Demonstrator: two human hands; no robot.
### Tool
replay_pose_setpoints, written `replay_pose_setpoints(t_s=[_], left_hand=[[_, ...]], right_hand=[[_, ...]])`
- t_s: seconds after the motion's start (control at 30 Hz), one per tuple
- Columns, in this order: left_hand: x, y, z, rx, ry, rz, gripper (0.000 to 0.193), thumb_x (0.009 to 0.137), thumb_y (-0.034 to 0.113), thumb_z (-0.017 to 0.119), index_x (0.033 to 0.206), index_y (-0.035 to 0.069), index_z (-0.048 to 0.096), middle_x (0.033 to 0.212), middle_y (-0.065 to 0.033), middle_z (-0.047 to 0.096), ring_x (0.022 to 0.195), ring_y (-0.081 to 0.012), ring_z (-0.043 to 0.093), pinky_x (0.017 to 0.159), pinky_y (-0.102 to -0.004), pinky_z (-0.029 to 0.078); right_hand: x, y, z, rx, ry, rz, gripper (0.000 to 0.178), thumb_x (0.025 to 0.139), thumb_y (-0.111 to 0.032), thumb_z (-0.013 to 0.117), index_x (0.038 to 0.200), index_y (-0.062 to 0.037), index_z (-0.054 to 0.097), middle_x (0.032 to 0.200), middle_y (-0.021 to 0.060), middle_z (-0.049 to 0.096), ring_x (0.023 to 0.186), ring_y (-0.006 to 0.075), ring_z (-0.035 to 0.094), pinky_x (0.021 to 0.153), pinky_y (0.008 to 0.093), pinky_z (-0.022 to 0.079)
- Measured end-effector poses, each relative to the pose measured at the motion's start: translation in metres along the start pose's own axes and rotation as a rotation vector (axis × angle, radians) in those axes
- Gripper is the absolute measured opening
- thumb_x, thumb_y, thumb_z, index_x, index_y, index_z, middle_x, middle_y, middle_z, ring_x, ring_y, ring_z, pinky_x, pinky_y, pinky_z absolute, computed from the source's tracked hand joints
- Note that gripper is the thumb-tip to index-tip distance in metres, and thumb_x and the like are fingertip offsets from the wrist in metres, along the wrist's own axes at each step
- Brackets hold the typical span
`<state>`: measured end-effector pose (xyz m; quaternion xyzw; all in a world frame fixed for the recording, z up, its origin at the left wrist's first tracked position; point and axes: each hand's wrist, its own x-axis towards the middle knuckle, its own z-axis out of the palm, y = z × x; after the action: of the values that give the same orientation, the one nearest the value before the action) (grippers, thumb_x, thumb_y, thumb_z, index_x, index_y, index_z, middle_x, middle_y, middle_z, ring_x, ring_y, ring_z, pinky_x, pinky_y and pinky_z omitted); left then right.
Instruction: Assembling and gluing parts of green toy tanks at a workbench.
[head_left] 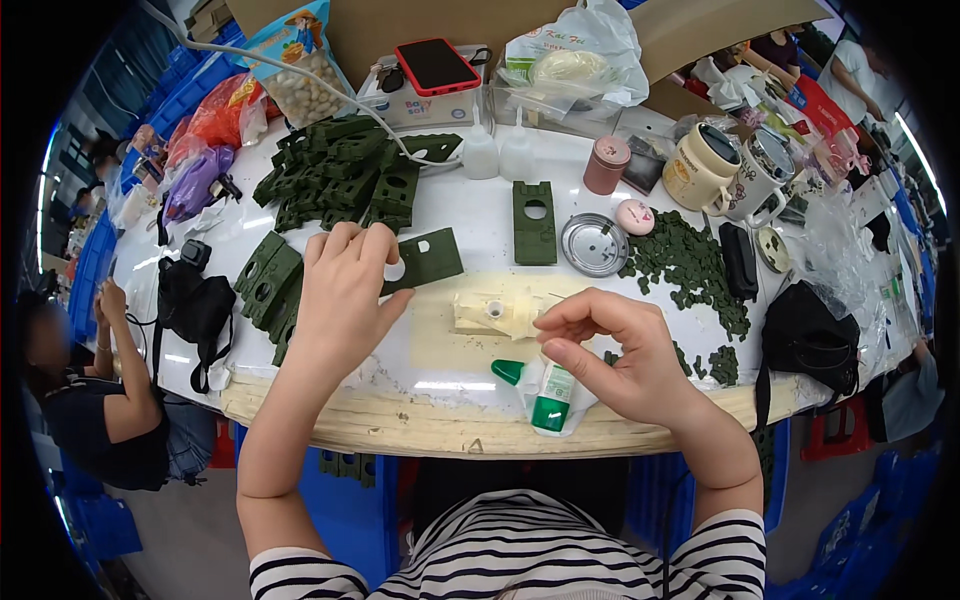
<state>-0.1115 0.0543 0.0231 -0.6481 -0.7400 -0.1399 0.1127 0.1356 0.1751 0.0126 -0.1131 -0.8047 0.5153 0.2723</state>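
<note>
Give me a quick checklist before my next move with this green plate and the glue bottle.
1. Left hand has the green plate: ok, fingers pinch its left end.
2. Right hand has the glue bottle: cannot tell, the bottle lies under the hand and any grip is hidden.
3. Bottle cap on: ok, the green cap sits on the tip.
4. Cream part within reach: ok, it lies between both hands.
5. More plates at hand: ok, a green stack lies left of the left hand.
</note>
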Motion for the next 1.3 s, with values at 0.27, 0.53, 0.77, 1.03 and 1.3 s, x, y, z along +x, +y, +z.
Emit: replay_pose_setpoints(t_s=[0.27, 0.53, 0.77, 1.03, 1.3], left_hand=[[0.004, 0.072, -0.027, -0.238, 0.156, 0.327, 0.042, 0.06, 0.009, 0.08, 0.089, 0.01, 0.049, 0.099, -0.0048, 0.061, 0.097, -0.0251, 0.054, 0.088, -0.0407, 0.036], [0.018, 0.07, 0.006, -1.631, -0.06, 0.022, 0.117, 0.053, 0.019, 0.093, 0.143, 0.005, 0.021, 0.14, -0.0186, 0.038, 0.124, -0.0274, 0.046, 0.103, -0.0418, 0.04], [0.001, 0.078, 0.03, -1.979, -0.125, 0.005, 0.074, 0.076, 0.005, 0.076, 0.135, 0.003, 0.031, 0.138, -0.017, 0.043, 0.122, -0.022, 0.048, 0.102, -0.0381, 0.043], [0.014, 0.041, 0.029, -2.181, -0.102, -0.059, 0.067, 0.086, 0.017, 0.066, 0.141, 0.007, 0.028, 0.14, -0.02, 0.039, 0.125, -0.029, 0.046, 0.101, -0.0451, 0.042], [0.016, 0.053, 0.018, -2.175, -0.229, -0.222, 0.073, 0.091, 0.029, 0.056, 0.146, 0.0, 0.017, 0.135, -0.0195, 0.042, 0.123, -0.0334, 0.047, 0.102, -0.048, 0.043]], right_hand=[[0.007, -0.002, -0.004, -0.366, 0.103, -0.35, 0.057, 0.067, -0.013, 0.082, 0.117, -0.0005, 0.058, 0.104, 0.0153, 0.061, 0.087, 0.0266, 0.063, 0.076, 0.0336, 0.052], [0.002, 0.0, -0.02, 0.25, 0.142, -0.066, 0.049, 0.074, -0.015, 0.078, 0.115, 0.0043, 0.057, 0.103, 0.0111, 0.064, 0.093, 0.0139, 0.062, 0.081, 0.0276, 0.051], [0.0, 0.002, -0.002, 0.096, 0.186, -0.148, 0.05, 0.073, -0.023, 0.082, 0.107, 0.0023, 0.055, 0.096, 0.0098, 0.064, 0.087, 0.0157, 0.065, 0.074, 0.0278, 0.052], [0.001, -0.011, -0.041, -0.581, -0.453, -0.197, 0.038, 0.075, -0.013, 0.072, 0.108, -0.0035, 0.056, 0.11, 0.01, 0.057, 0.092, 0.0234, 0.061, 0.072, 0.0322, 0.052], [-0.01, -0.003, 0.0, -0.939, -0.721, -0.148, 0.04, 0.075, -0.008, 0.058, 0.115, -0.0107, 0.059, 0.112, 0.0055, 0.053, 0.103, 0.0214, 0.054, 0.077, 0.032, 0.05]])
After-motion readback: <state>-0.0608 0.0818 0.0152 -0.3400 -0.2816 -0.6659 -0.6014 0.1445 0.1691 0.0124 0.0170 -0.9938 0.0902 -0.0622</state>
